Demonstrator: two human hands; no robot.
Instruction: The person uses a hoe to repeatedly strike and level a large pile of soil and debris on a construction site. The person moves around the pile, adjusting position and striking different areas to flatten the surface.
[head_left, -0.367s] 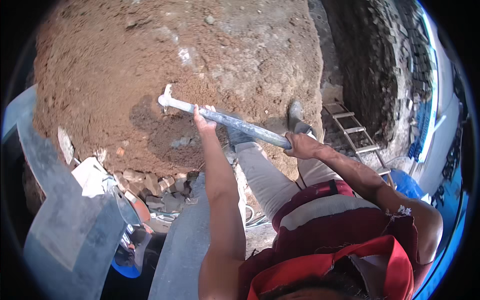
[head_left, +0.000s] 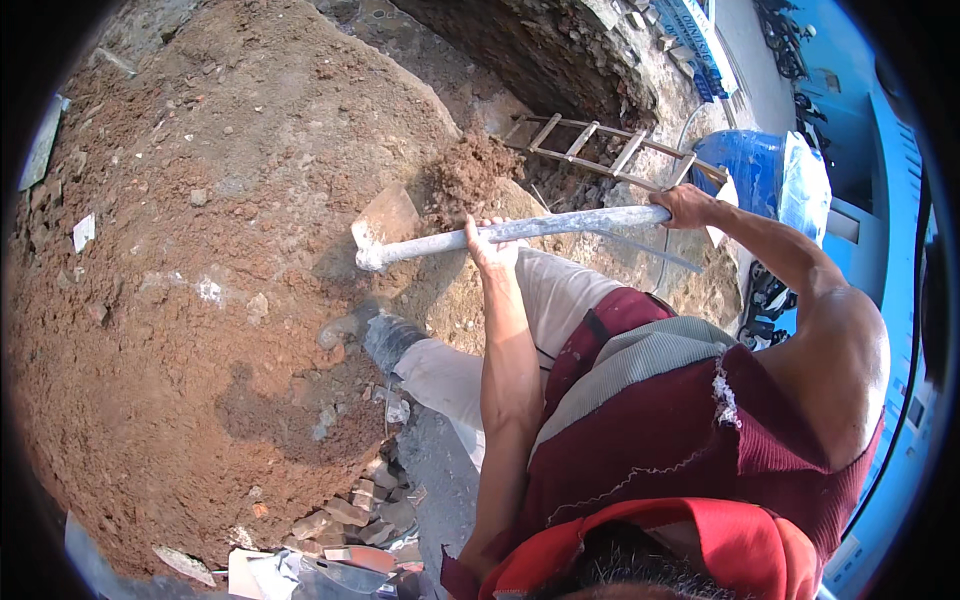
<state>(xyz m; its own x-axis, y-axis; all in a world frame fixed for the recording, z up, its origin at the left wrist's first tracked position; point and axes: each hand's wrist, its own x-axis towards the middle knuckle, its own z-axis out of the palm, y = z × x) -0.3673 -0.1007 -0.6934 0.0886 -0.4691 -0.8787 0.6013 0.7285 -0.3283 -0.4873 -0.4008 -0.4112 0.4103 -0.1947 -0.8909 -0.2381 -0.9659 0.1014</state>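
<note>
We see a hoe (head_left: 590, 222) held in two bare hands, lying a little above the middle of the view, its long pale handle running from about 10 o'clock across to 2 o'clock. Our left hand (head_left: 492, 252) is just above the centre, towards 12 o'clock, its fingers curled closed around the handle on the stretch nearer the blade (head_left: 388, 213). Our right hand (head_left: 688, 206), at 2 o'clock, has its fingers wrapped tight around the handle near the far end

The blade stands at between 10 and 11 o'clock, with some soil on its face. Near it, at 12 o'clock, we see a loose heap of reddish soil (head_left: 470, 178); we cannot tell whether it is in the air or on the ground. Below the handle, towards 8 o'clock, a dirty boot (head_left: 392, 342) stands on the brown ground (head_left: 150, 370), and a damp dark patch (head_left: 270, 410) shows farther out that way

At between 1 and 2 o'clock a wooden ladder (head_left: 628, 152) leans by the pit (head_left: 510, 50), and beyond our right hand, at 2 o'clock, we see a blue barrel (head_left: 738, 160). Broken bricks (head_left: 345, 512) lie at 7 o'clock. Our dark red vest (head_left: 640, 440) and bright red cap (head_left: 735, 535) fill the space between 4 and 5 o'clock
</note>
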